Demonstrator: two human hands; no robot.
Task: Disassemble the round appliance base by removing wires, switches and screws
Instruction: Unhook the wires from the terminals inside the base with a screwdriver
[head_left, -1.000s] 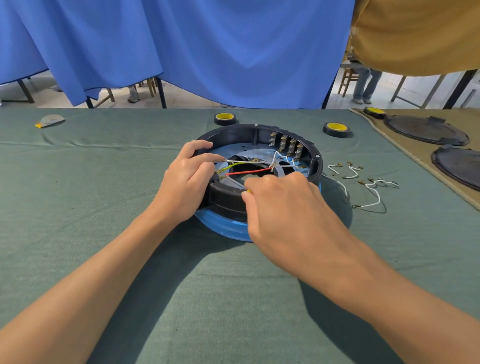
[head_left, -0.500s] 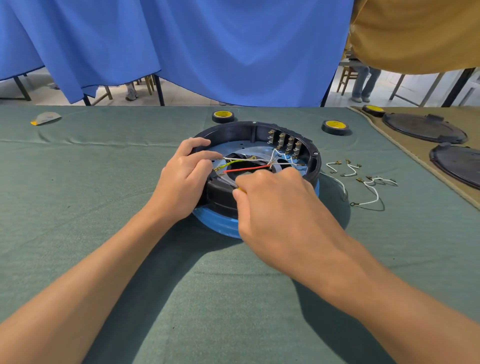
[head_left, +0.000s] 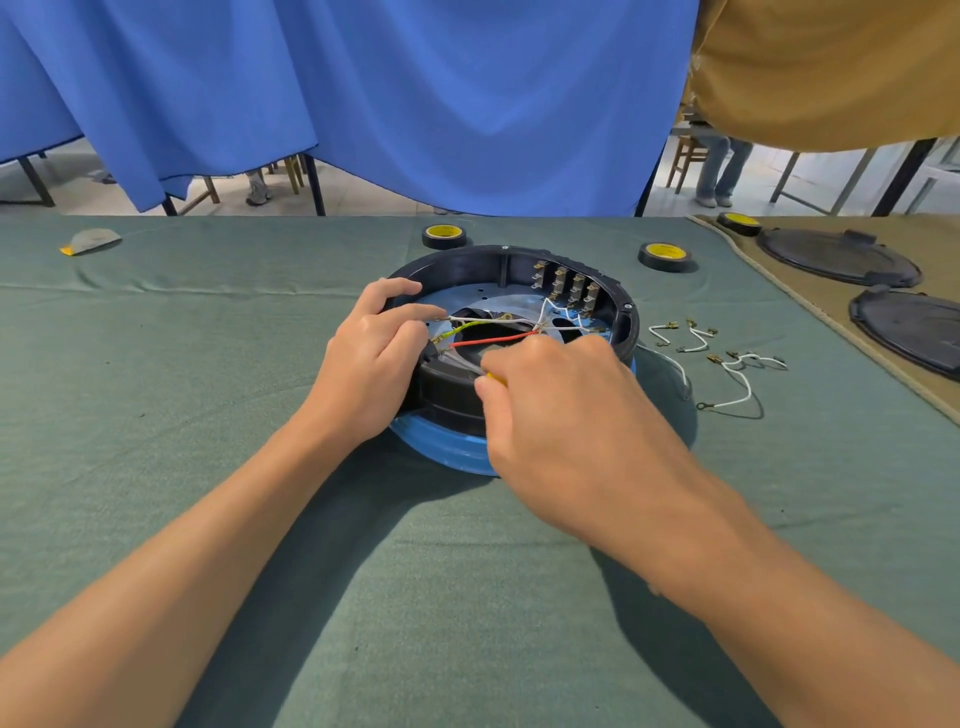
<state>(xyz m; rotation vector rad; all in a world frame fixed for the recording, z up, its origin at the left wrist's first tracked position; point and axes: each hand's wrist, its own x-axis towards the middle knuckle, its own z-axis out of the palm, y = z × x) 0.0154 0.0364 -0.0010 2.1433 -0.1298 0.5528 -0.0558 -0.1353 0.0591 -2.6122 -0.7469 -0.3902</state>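
Note:
The round appliance base (head_left: 467, 260), black with a blue underside, lies open on the green cloth. A red wire (head_left: 488, 340), a yellow-green wire (head_left: 462, 328) and a white wire (head_left: 483, 320) cross its inside. A row of switches (head_left: 566, 283) sits on the far inner wall. My left hand (head_left: 369, 364) grips the left rim, its fingers curled by the wire terminals. My right hand (head_left: 566, 415) is over the near rim and grips a yellow-handled tool (head_left: 497, 378), mostly hidden by the fingers.
Loose white wires (head_left: 737, 384) with terminals lie to the right of the base. Black tape rolls with yellow cores (head_left: 443, 236) (head_left: 666, 256) sit behind it. Two black round covers (head_left: 836, 257) (head_left: 909, 327) rest on a tan cloth at far right. A blue curtain hangs beyond the table.
My right hand has edged slightly left along the near rim with the tool. My left hand keeps its hold on the rim.

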